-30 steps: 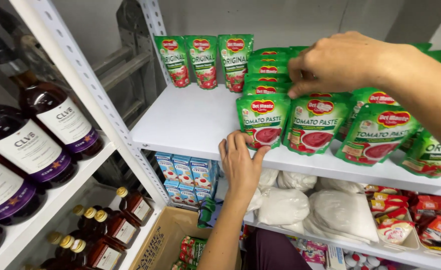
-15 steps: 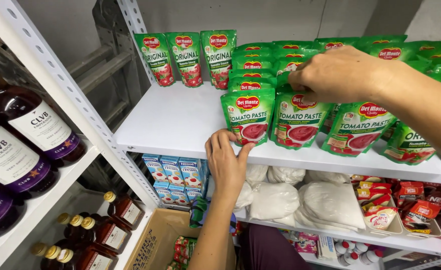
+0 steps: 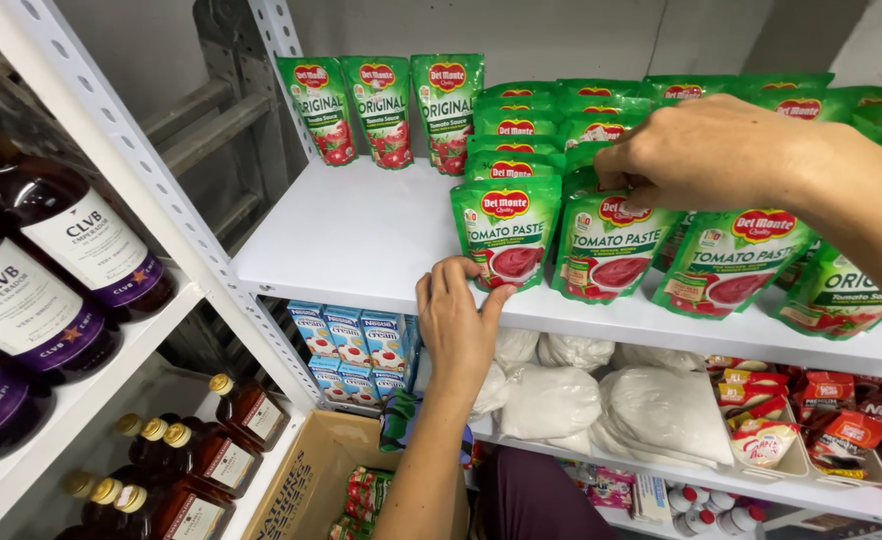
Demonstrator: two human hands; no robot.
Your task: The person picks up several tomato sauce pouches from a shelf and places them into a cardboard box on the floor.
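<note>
Right hand (image 3: 706, 150) grip pinched on top edge of middle tomato paste pouch (image 3: 609, 245), front row, white shelf (image 3: 361, 235). Left hand (image 3: 458, 325) fingers open, spread, resting on shelf edge, thumb touching bottom of leftmost pouch (image 3: 506, 232). Dark bottles (image 3: 71, 240) on neighbouring shelf, left.

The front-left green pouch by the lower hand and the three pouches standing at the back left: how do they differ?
The front pouch stands at the shelf edge, its bottom touched by the left hand; the back three stand untouched by the wall. It pictures a red bowl, they picture tomatoes. All are green, red-badged and upright.
</note>
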